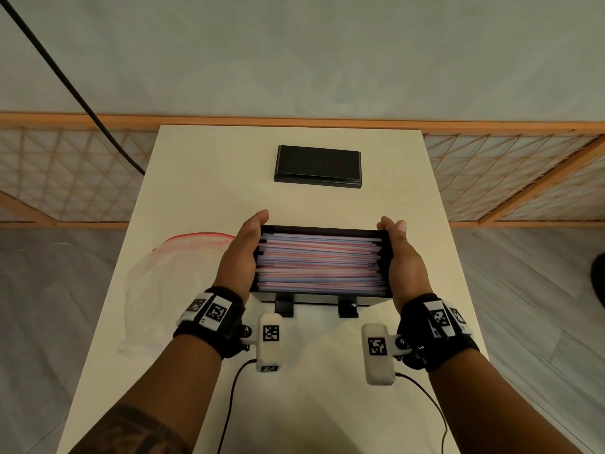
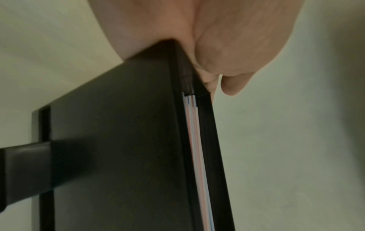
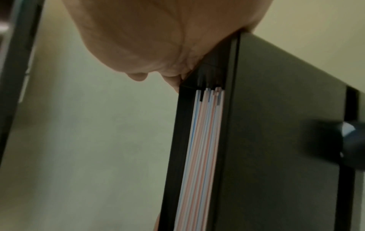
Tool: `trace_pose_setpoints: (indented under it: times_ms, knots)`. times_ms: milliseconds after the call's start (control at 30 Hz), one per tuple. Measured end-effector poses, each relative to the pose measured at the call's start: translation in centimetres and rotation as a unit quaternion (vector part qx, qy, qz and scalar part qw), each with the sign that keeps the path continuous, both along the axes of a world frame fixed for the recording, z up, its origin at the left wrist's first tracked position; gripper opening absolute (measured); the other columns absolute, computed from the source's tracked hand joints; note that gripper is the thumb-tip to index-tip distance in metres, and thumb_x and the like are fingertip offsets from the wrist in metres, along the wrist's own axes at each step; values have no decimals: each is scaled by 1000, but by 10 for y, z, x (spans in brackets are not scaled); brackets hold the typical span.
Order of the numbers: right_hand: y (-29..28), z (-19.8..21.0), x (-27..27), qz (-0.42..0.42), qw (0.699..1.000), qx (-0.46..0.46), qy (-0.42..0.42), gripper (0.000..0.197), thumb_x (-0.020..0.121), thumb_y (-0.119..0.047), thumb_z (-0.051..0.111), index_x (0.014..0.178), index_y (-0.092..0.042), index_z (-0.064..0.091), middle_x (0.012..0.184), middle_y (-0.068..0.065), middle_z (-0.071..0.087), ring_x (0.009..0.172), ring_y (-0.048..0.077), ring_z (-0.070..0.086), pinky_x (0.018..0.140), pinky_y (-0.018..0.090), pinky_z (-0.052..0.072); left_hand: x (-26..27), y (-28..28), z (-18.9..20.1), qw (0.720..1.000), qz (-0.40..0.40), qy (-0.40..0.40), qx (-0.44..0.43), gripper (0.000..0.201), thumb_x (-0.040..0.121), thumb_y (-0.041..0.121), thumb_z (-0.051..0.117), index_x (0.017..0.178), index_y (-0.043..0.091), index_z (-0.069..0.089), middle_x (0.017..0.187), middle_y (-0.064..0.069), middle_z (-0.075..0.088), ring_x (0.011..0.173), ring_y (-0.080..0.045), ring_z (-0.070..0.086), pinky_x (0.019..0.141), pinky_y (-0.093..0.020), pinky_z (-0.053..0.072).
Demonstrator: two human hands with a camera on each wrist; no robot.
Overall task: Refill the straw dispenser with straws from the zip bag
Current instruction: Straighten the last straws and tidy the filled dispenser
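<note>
Black dispenser (image 1: 322, 298) of straws (image 1: 319, 260) sits pressed between flat left hand (image 1: 240, 253) and right hand (image 1: 404, 257).

Far side: bare desk (image 1: 209, 178) between the dispenser (image 1: 322, 298) and the black lid (image 1: 318, 165).
Left: the zip bag (image 1: 170, 283) lies just beside the left hand (image 1: 240, 257).
Near side: bare desk.

Matt black plastic dispenser (image 1: 322, 298), clear glossy plastic zip bag (image 1: 163, 283), smooth cream tabletop (image 1: 212, 178).
</note>
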State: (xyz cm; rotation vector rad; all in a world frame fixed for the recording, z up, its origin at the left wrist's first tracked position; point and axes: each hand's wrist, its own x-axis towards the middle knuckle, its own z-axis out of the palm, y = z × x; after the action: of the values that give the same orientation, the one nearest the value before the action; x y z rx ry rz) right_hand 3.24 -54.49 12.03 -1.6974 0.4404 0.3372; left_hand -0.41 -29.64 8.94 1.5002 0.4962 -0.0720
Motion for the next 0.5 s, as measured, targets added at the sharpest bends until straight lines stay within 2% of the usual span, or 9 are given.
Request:
trace_pose_setpoints:
  times_ms: [33,67,133,167,267,367,400,433,500]
  knots:
    - [-1,2,0,12,999,-29,-18,54,105,-62,24,133,-33,59,121,-12,66,113,9,62,96,24,43,-1,1,2,1000,4,6,-2,47,97,59,39,138,45,56,139,12,62,126,-15,61,112,-50,45]
    - [-2,3,0,21,997,-63,-47,56,106,-59,23,141,-31,55,130,-9,63,123,13,58,102,24,40,-2,3,3,1000,11,7,0,46,97,61,39,137,47,57,139,13,62,128,-15,59,113,-50,43]
    - [-2,8,-1,25,985,-125,-117,60,106,-58,23,150,-26,49,151,-4,53,140,16,47,117,33,34,-8,8,6,1000,21,-9,14,47,98,61,36,138,46,56,144,17,57,137,-10,50,119,-46,35]
    - [0,12,-4,25,979,-136,-150,62,104,-59,24,149,-26,49,153,-3,52,141,16,46,120,37,34,-12,9,9,999,22,-22,28,50,98,61,33,140,44,55,146,18,55,139,-7,47,121,-44,32]
    - [18,23,-17,68,965,-116,-224,57,103,-58,25,142,-29,54,143,-8,58,132,11,54,113,40,44,-29,18,21,995,30,-52,76,57,98,62,27,142,37,55,145,18,56,136,-3,49,121,-40,33]
    - [50,33,-36,144,955,-53,-252,48,105,-51,30,132,-27,61,129,-11,64,121,2,59,100,23,49,-53,32,37,983,41,-78,158,41,105,47,40,138,32,59,140,17,59,132,-2,51,119,-42,36]
    - [62,36,-43,175,949,-42,-259,44,105,-48,32,129,-26,63,123,-14,65,116,-1,60,95,18,50,-62,39,40,970,36,-76,227,38,104,42,47,139,32,56,143,15,56,133,-2,48,118,-43,37]
    - [73,38,-50,210,941,-44,-263,39,107,-44,34,125,-27,64,119,-17,65,112,-3,61,91,17,51,-72,48,41,940,12,-61,334,46,100,45,54,143,31,50,149,12,50,137,-5,42,118,-46,35]
    - [97,39,-61,288,920,-70,-255,26,109,-38,40,122,-33,61,115,-23,62,107,-6,60,89,18,53,-90,67,33,839,-82,43,536,91,84,68,62,157,31,23,166,4,19,154,-20,15,122,-58,21]
